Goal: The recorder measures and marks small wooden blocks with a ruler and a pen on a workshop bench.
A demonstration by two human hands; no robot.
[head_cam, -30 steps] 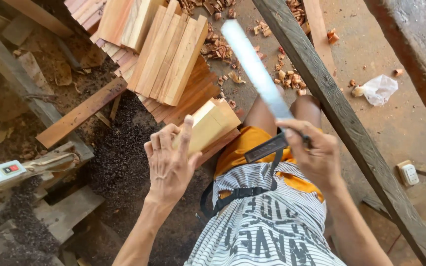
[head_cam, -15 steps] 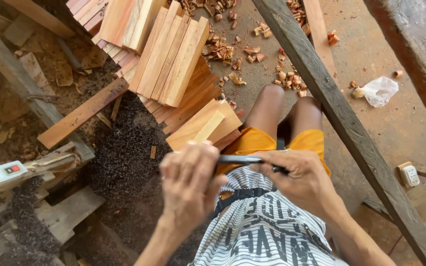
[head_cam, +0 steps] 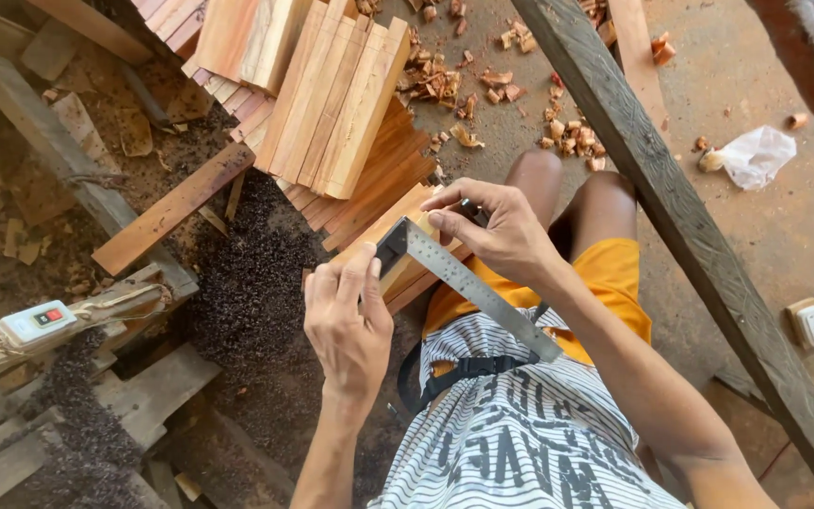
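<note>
The left hand [head_cam: 349,325] gripped the wood block [head_cam: 405,247] over the lap; the right hand [head_cam: 492,226] pinched a steel square [head_cam: 468,287] against its end. Squareness was apparently being checked. A true reading called for pressing the blade flush.

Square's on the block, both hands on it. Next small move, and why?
Probably press the try square flush against the wood block before reading it. The left hand grips the block's near end by the square's dark stock, while the right hand pinches the far end, and the steel blade runs off slantwise over the lap.
</note>
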